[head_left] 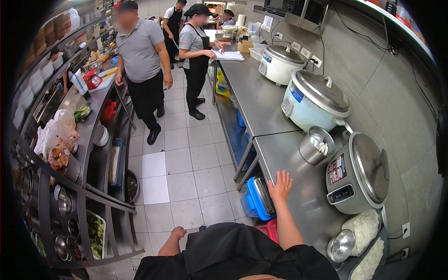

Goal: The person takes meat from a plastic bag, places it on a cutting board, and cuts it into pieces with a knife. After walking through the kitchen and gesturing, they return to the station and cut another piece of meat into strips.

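My right hand (281, 185) lies flat with its fingers spread on the edge of the steel counter (298, 186). Nothing is in it. Below and left of it, under the counter edge, is a blue plastic container (255, 198). A steel pot with white utensils (316, 145) stands beyond the hand to the right, near a grey rice cooker (358, 172). My left hand (177, 232) hangs low over the tiled floor beside my black apron. Its fingers are curled and mostly hidden, and whether it holds anything cannot be made out.
Two large rice cookers (315, 100) (281, 64) line the wall. Cooked rice (366, 228) and a metal bowl (341, 245) sit at lower right. One person (142, 56) stands in the aisle; another (196, 51) holds papers at the counter. Shelves (84, 198) border the left.
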Demonstrator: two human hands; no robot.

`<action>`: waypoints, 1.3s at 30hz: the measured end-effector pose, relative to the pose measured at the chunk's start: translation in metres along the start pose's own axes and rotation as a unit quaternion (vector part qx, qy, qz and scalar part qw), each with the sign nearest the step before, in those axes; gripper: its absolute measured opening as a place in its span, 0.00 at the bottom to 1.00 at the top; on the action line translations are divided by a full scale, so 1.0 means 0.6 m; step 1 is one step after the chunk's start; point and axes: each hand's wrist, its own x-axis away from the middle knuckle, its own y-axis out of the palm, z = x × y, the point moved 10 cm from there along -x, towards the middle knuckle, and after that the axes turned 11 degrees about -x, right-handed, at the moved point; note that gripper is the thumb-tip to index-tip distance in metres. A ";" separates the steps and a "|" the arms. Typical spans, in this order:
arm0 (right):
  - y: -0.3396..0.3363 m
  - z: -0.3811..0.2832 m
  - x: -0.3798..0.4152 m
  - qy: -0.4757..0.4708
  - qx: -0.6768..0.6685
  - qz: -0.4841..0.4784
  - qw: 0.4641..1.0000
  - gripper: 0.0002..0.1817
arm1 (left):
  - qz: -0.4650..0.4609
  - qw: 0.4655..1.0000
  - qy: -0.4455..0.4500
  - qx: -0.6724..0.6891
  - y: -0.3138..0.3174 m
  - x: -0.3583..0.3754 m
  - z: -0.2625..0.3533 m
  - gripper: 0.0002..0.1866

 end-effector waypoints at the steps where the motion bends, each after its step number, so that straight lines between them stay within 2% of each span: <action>1: 0.001 0.001 -0.001 0.005 -0.005 -0.006 1.000 0.36 | 0.003 0.998 0.042 -0.038 0.002 -0.003 0.009 0.12; 2: 0.002 0.001 -0.001 0.005 -0.005 -0.007 1.000 0.36 | 0.003 0.998 0.042 -0.038 0.001 0.000 0.014 0.12; 4: 0.002 0.003 -0.001 -0.003 0.003 0.006 1.000 0.37 | -0.010 0.999 -0.040 0.010 -0.004 0.016 0.007 0.12; 8: 0.000 0.001 0.000 -0.004 -0.002 0.006 1.000 0.37 | -0.011 1.000 -0.009 -0.014 0.001 0.004 0.008 0.12; 10: -0.001 0.001 0.000 -0.002 -0.004 0.005 1.000 0.37 | -0.026 0.997 -0.069 0.029 0.000 0.013 0.002 0.13; 11: -0.002 0.001 0.000 -0.002 -0.005 0.005 1.000 0.37 | -0.026 0.997 -0.070 0.028 0.002 0.009 -0.003 0.13; 13: -0.001 0.002 -0.001 -0.004 -0.008 0.005 1.000 0.37 | -0.016 0.999 0.006 -0.040 0.005 -0.001 0.007 0.14; 17: -0.001 0.005 -0.002 -0.002 -0.017 0.009 1.000 0.37 | -0.028 0.999 0.007 -0.044 0.005 0.005 0.010 0.16; 19: -0.004 0.005 0.000 -0.003 -0.024 0.007 1.000 0.36 | -0.027 0.951 0.147 -0.272 0.014 0.013 0.055 0.19; 20: -0.006 0.005 0.000 -0.001 -0.028 0.008 1.000 0.36 | -0.068 0.990 0.026 -0.117 0.017 0.003 0.024 0.20; 23: -0.006 0.009 0.000 -0.004 -0.041 0.016 0.999 0.36 | -0.039 0.995 0.020 -0.088 0.008 0.007 0.033 0.22; 24: -0.006 0.011 0.000 -0.007 -0.044 0.019 0.999 0.36 | -0.037 0.992 0.056 -0.110 0.007 0.010 0.045 0.22; 25: -0.006 0.014 0.000 -0.010 -0.046 0.022 0.999 0.36 | -0.037 0.991 0.055 -0.113 0.006 0.008 0.049 0.22; 27: -0.006 0.019 0.000 -0.006 -0.047 0.025 0.999 0.35 | 0.011 0.935 0.188 -0.300 -0.001 0.015 0.106 0.21; 28: -0.006 0.017 0.000 -0.008 -0.045 0.026 0.999 0.35 | 0.011 0.934 0.187 -0.304 -0.002 0.014 0.111 0.21; 31: -0.010 0.018 -0.001 -0.004 -0.061 0.023 0.998 0.34 | 0.010 0.936 0.190 -0.295 -0.011 0.017 0.142 0.18; 32: -0.011 0.018 -0.001 -0.002 -0.062 0.024 0.998 0.34 | 0.000 0.978 0.108 -0.176 -0.019 0.009 0.129 0.17; 33: -0.012 0.017 -0.002 -0.002 -0.063 0.021 0.998 0.34 | -0.009 0.998 0.023 -0.053 -0.023 0.008 0.114 0.17; 34: -0.013 0.017 -0.002 -0.004 -0.063 0.019 0.998 0.34 | -0.009 0.998 0.023 -0.054 -0.024 0.010 0.128 0.17; 36: -0.014 0.017 -0.001 -0.002 -0.068 0.008 0.998 0.34 | -0.001 0.999 -0.046 0.013 -0.035 0.019 0.130 0.17; 37: -0.012 0.017 -0.002 -0.001 -0.073 -0.002 0.997 0.34 | 0.000 0.999 -0.046 0.013 -0.037 0.020 0.135 0.17; 39: -0.011 0.017 -0.002 0.002 -0.072 -0.006 0.997 0.35 | 0.033 0.998 0.020 -0.041 -0.051 0.018 0.165 0.18</action>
